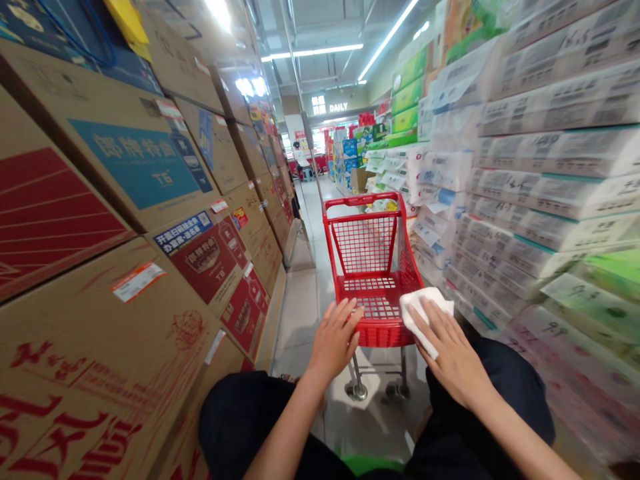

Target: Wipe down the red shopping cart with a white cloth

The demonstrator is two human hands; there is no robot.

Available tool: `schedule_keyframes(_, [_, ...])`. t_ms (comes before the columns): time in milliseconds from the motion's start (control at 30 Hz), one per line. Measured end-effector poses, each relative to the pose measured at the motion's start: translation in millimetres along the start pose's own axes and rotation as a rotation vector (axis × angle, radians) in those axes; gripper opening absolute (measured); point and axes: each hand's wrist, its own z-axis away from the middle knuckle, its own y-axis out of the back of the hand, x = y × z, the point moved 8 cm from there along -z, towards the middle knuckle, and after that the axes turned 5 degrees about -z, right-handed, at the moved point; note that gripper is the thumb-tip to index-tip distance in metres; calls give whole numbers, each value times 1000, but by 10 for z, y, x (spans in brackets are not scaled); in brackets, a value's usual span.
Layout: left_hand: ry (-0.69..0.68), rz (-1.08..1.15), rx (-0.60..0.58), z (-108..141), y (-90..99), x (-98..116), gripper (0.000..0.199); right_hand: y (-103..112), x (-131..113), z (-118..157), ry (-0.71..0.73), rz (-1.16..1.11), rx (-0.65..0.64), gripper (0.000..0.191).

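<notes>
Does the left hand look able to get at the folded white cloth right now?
Likely yes: the left hand is empty and nearby, though the right hand lies across much of the cloth.

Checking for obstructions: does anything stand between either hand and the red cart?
The white cloth lies between the right hand and the red cart, at its near right corner. Nothing visible stands between the left hand and the cart.

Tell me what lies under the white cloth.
The red shopping cart's near right corner meets the white cloth's edge and seems to continue beneath. Anything else under there is hidden by the cloth and the right hand on top.
</notes>
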Motion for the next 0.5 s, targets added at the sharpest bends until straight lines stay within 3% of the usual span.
schedule_keyframes(100, [22,28,29,-30,-28,-27,57,-55,-65,-25,-22,-10,23,75])
schedule_keyframes(333, [38,97,4,-87,-103,146,52,-235,-550,-204,83,-25,-26,76])
schedule_keyframes(400, [13,87,-13,-76,-66,149,53,-219,-541,-188,116,-9,-49,75])
schedule_keyframes(500, [-12,53,-16,-45,18,72,57,-141,-327,-113,107,27,-67,72])
